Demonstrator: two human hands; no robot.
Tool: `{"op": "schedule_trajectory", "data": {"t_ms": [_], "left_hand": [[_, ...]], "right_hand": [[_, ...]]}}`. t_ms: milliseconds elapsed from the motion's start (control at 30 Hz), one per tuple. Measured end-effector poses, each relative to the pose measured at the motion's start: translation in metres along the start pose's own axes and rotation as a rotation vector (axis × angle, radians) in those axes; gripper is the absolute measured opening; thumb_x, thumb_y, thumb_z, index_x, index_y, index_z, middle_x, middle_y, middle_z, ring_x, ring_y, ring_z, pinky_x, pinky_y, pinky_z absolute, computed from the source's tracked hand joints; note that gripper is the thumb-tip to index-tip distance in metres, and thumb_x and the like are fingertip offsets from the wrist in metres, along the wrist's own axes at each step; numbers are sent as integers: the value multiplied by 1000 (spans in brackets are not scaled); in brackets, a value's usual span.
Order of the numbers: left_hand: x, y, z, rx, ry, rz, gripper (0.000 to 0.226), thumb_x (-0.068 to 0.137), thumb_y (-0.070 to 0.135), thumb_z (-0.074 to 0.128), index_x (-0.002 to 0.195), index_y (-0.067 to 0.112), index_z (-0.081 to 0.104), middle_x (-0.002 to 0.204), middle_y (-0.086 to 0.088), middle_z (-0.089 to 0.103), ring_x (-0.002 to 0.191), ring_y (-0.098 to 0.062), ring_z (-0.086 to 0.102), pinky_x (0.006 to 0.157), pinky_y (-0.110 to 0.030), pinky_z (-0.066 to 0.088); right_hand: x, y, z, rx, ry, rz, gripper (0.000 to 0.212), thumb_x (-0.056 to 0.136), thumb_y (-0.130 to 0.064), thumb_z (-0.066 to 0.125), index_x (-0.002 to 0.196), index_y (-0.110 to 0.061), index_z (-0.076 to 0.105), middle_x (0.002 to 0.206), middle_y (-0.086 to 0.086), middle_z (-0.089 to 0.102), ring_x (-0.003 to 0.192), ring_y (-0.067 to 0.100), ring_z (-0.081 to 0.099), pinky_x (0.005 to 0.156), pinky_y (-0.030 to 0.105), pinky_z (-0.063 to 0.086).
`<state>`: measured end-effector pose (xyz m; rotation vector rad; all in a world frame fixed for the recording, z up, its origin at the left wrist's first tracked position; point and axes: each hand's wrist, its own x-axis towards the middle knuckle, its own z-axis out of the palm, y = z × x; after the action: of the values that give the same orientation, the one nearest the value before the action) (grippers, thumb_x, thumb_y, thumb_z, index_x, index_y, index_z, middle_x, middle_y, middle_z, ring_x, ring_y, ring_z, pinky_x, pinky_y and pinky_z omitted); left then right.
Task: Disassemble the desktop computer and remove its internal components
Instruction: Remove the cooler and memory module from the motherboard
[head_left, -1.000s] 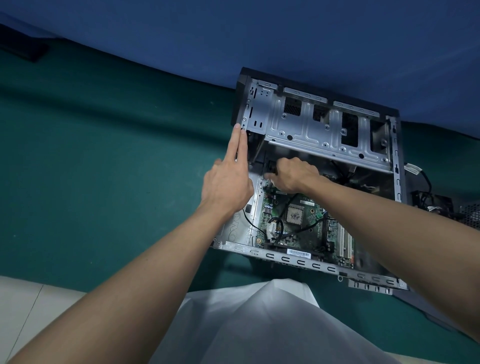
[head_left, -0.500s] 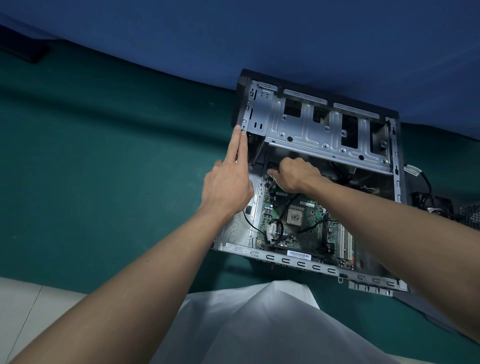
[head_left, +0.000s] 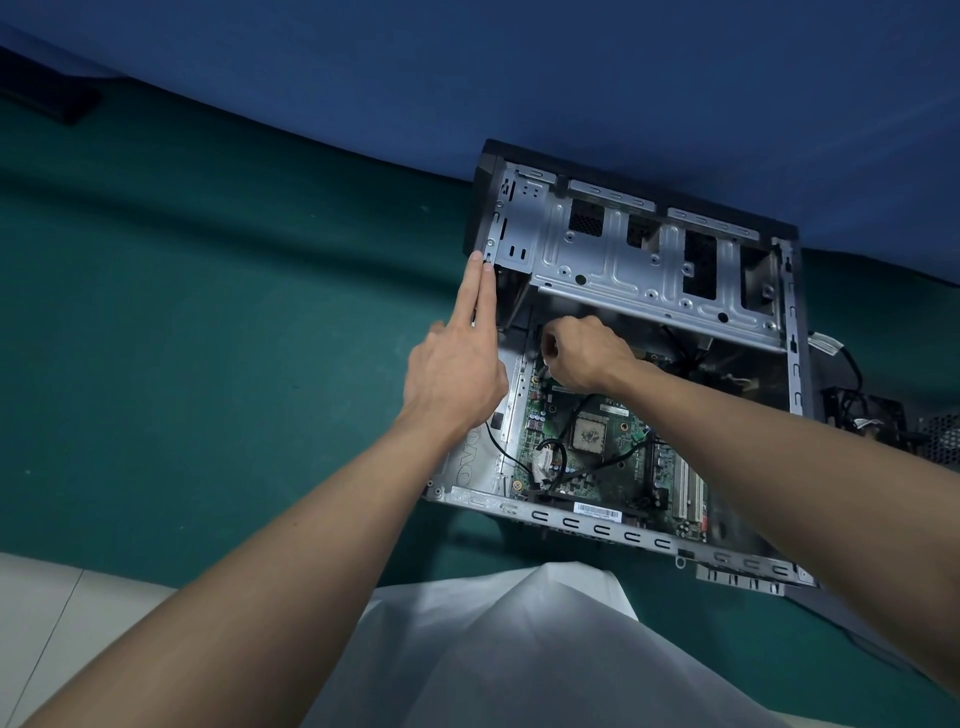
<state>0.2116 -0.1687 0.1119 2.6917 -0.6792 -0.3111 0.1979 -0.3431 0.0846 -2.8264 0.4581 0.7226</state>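
At the far left a dark flat object (head_left: 49, 104) lies at the back edge of the green tabletop (head_left: 208, 338), where the blue backdrop (head_left: 467, 67) begins. Moving right, the left hand (head_left: 454, 374) reaches in from the lower left, with two fingers (head_left: 480, 291) stretched out straight and pressed together, their tips touching the left front rail of the open computer case (head_left: 613, 532); the hand holds nothing. The case lies on its side on the tabletop, its open face turned up, with the silver drive cage (head_left: 623, 249) spanning the far end. Just right of the left hand, the right hand (head_left: 584, 358) is curled inside the case under the near edge of the drive cage, at the far-left corner of the motherboard (head_left: 597, 457); its fingers are closed tight, but what they pinch is hidden by the hand itself. The bare processor (head_left: 588, 433) sits in the middle of the green board, with black cables (head_left: 558, 462) looping over it, and white slots near the right side. Beyond the case's right wall, a loose black part with wires (head_left: 862, 410) rests on the tabletop. White cloth (head_left: 519, 649) fills the bottom centre.
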Motion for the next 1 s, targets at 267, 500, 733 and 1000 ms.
{"op": "schedule_trajectory", "data": {"t_ms": [267,500,733,1000], "left_hand": [[0,0,1,4,0,1,89,88,18,55,153,15,-6,157,12,-26,70,-27,50,55,-36,43],[0,0,1,3,4,1,90,87,18,55,154,16,-5,157,12,-27,71,-27,50,57,-37,47],[0,0,1,1,8,1,90,87,17,55,154,15,-5,157,11,-25,71,-26,50,56,-36,45],[2,-2,2,94,38,48,86,91,27,53,153,9,-4,161,-1,-16,128,-37,38,96,-42,44]], "right_hand": [[-2,0,0,-39,19,25,7,92,-20,49,87,-15,50,87,6,55,67,21,47,64,36,38],[-6,-4,-2,-79,33,41,28,98,-42,41,82,-18,41,76,0,42,73,24,45,66,37,34],[-11,-2,1,82,101,117,16,95,-28,50,90,-13,55,78,2,50,72,24,49,66,34,40],[-23,18,-8,566,121,188,18,91,-19,63,78,-8,69,72,-14,59,70,4,52,64,21,41]]}}
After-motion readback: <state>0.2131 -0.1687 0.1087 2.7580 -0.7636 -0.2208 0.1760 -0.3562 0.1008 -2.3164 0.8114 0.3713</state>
